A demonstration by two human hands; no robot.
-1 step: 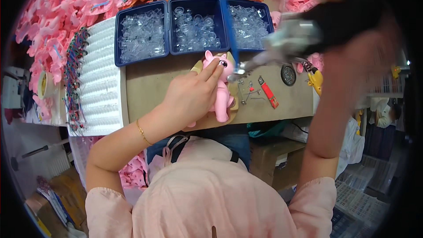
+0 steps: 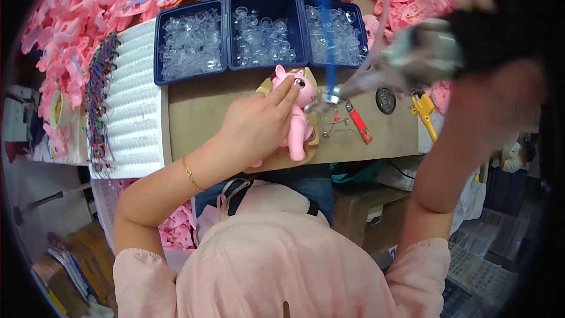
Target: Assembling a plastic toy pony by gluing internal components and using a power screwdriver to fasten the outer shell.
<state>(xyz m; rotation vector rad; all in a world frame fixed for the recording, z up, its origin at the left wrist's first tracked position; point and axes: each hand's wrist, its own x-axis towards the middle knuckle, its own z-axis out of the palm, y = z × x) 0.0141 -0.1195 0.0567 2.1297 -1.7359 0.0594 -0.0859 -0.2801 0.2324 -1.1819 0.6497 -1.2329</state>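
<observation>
A pink toy pony (image 2: 299, 128) lies on its side in a tan holder (image 2: 315, 147) at the table's front. My left hand (image 2: 250, 126) holds it there, two fingers stretched over the head beside the eye; the thumb is hidden. Up at the right, my right hand (image 2: 485, 29), partly under a black covering and blurred, is closed round a metallic power screwdriver (image 2: 424, 50). The tool's narrow end (image 2: 332, 95) points left, just right of the pony's face. Whether it touches the pony I cannot tell.
Blue bins (image 2: 266, 62) of clear plastic parts line the back. A red-handled cutter (image 2: 359, 123), small metal bits (image 2: 335, 121), a dark round dish (image 2: 385, 100) and a yellow tool (image 2: 422, 109) lie right. Left are a white ridged tray (image 2: 138, 106), wires (image 2: 101, 106) and pink shells (image 2: 65, 41).
My right hand and the screwdriver have shifted a little to the right, its end drawing away from the pony's face. My left hand and the pony have hardly moved.
</observation>
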